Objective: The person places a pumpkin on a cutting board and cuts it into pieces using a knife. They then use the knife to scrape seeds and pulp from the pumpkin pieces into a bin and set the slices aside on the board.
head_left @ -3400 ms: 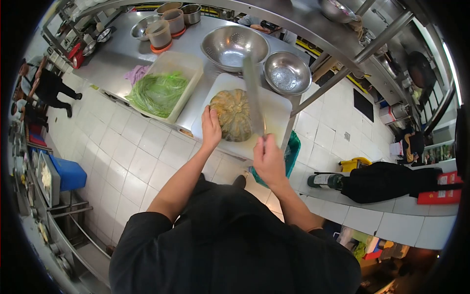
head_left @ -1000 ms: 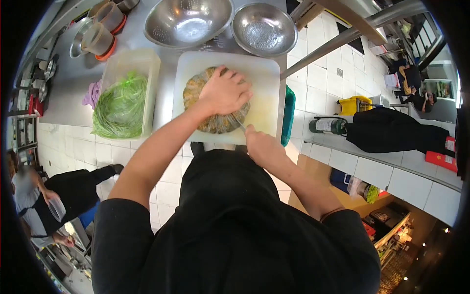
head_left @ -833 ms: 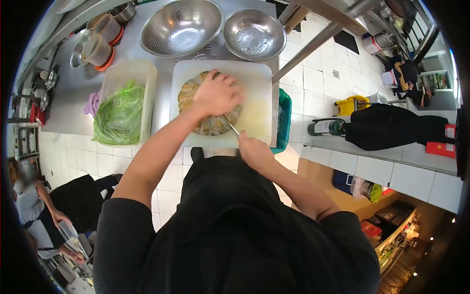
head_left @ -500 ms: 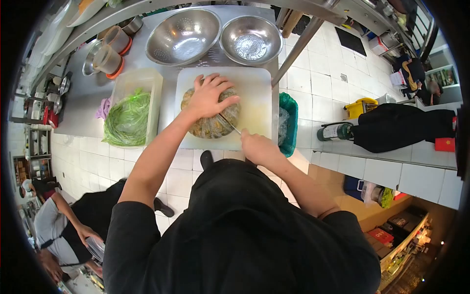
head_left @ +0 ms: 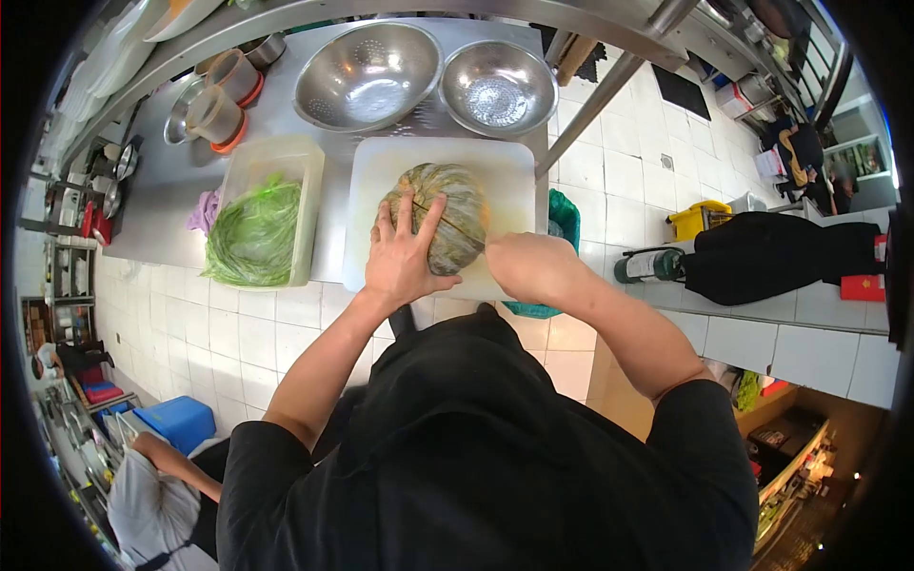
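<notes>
One pumpkin on white board, dark slit approx. 10-to-4 o'clock, lies at 1 from L hand, nearer, spread on its rind; R hand at pumpkin's 4, grip hidden, can't tell.

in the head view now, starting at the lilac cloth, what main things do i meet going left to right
lilac cloth → plastic tub → pumpkin → right hand → green cylinder → black cloth. The left hand overlaps the pumpkin, so it is left out.
</notes>
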`<state>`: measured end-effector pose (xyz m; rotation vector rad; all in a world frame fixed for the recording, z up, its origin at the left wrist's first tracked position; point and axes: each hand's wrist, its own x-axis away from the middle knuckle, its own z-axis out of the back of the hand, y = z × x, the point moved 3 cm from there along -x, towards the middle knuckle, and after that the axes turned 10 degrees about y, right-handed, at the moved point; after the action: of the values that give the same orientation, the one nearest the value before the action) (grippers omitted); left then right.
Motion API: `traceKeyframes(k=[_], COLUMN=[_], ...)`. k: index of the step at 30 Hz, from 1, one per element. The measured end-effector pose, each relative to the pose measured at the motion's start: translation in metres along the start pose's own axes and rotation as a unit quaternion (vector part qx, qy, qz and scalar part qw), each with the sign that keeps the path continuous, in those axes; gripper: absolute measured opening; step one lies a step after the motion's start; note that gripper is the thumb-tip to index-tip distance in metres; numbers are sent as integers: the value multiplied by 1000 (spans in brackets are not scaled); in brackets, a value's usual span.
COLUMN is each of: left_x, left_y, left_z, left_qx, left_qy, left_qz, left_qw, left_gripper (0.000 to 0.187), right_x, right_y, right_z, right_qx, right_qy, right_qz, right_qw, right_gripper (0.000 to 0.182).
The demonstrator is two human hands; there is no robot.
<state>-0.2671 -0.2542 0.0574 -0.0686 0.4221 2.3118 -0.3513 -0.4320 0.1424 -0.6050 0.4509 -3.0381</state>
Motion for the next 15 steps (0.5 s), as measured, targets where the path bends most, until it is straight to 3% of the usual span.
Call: traceKeyframes(k=[3,5,13,15], left_x=[-5,-8,-23,-23], left_y=[-7,-22,-36,-42], left_z=[2,3,18,20], left_qx=[-12,57,119,136], left_qy=[-14,17,38,45], left_qz=[5,41,23,26], left_qw=[1000,997,992,989], left_gripper=[135,134,134,135], right_x=[-2,-3,-8,-4], right_y=[-3,-7,-13,-12], right_z=[6,18,34,31], right_qx=[-16,-13,4,-12], right_qy=[-7,-8,-28,43], right_qz=[-18,-24,-41,-33], right_qw=[1000,1000,999,998], right_gripper=[17,19,25,26])
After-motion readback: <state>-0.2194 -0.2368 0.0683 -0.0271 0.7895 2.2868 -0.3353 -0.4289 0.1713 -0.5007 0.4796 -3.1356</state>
